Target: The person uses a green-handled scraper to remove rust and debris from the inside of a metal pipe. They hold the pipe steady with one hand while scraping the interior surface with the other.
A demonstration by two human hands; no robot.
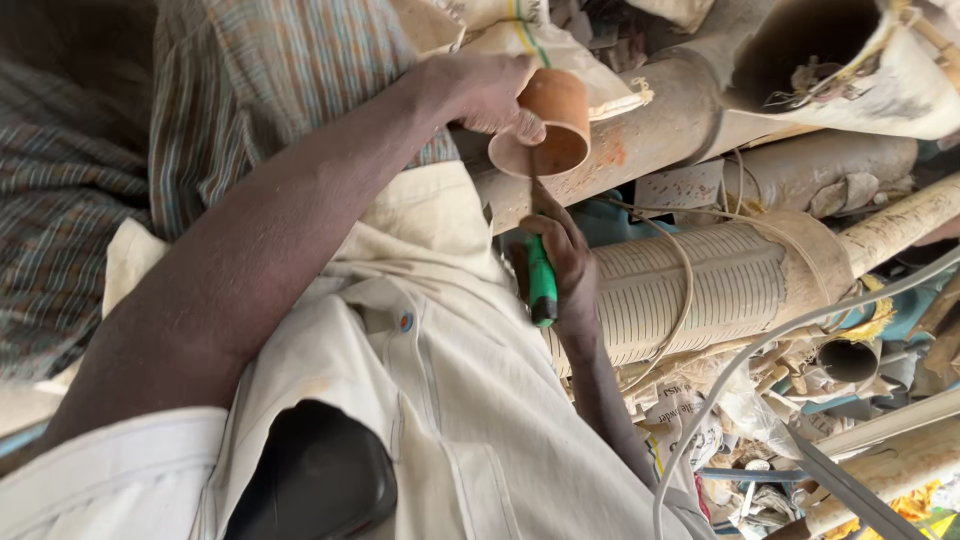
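Head view: a short brown pipe coupling (545,120) is gripped by the left hand (480,92) just above the slotted pipe (690,285), while a green-handled tool (541,282), clasped in the right hand (568,262), is best kept steady inside its rim.

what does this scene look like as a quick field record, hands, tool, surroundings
left hand: left hand holds an orange-brown pipe fitting, open end toward the camera
right hand: right hand closed on a green-handled tool, tip at the fitting's rim
behind: slotted pipe, large grey pipe, white cable
lap: cream garment
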